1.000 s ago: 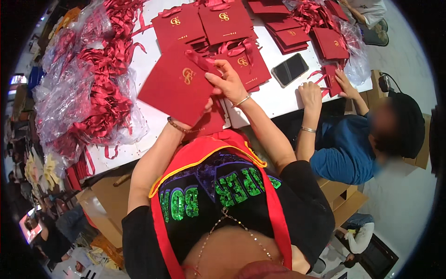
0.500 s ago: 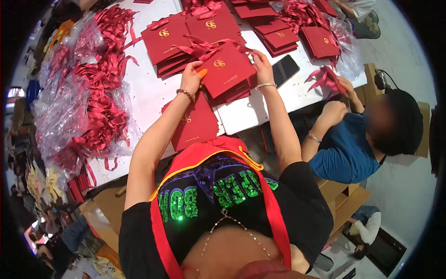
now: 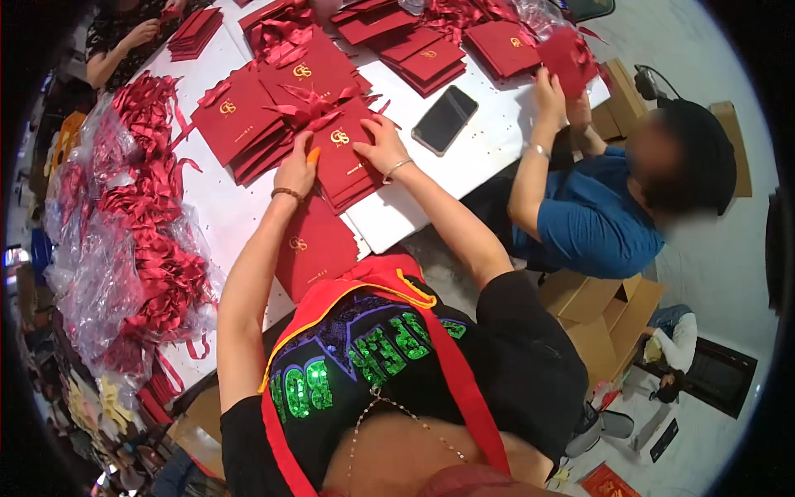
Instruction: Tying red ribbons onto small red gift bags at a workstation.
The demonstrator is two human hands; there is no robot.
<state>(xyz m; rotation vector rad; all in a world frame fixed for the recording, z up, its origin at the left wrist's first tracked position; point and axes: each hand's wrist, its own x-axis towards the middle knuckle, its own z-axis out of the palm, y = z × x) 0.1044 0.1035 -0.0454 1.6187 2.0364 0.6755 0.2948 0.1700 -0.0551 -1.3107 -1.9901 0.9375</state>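
Note:
A red gift bag (image 3: 338, 157) with a gold emblem and a ribbon bow at its top lies on a small pile of similar bags in front of me. My left hand (image 3: 296, 170), an orange cover on its thumb, grips the bag's left edge. At its right edge, my right hand (image 3: 383, 149) has bent fingers holding the side near the top. Nearer to my body, another red bag (image 3: 313, 248) lies flat, partly under my left forearm. Stacked red bags (image 3: 236, 112) with ribbons stand just beyond my left hand.
Red ribbons (image 3: 157, 240) in clear plastic heap along the left. A black phone (image 3: 445, 120) lies right of my hands on the white table (image 3: 406, 203). A co-worker in blue (image 3: 592, 211) holds a red bag at right; another person's hand (image 3: 141, 35) is at far left.
The bag between my hands has come down from a raised tilt to lie flat on the pile. My view has shifted right, and the co-worker's hands have moved up to a bag.

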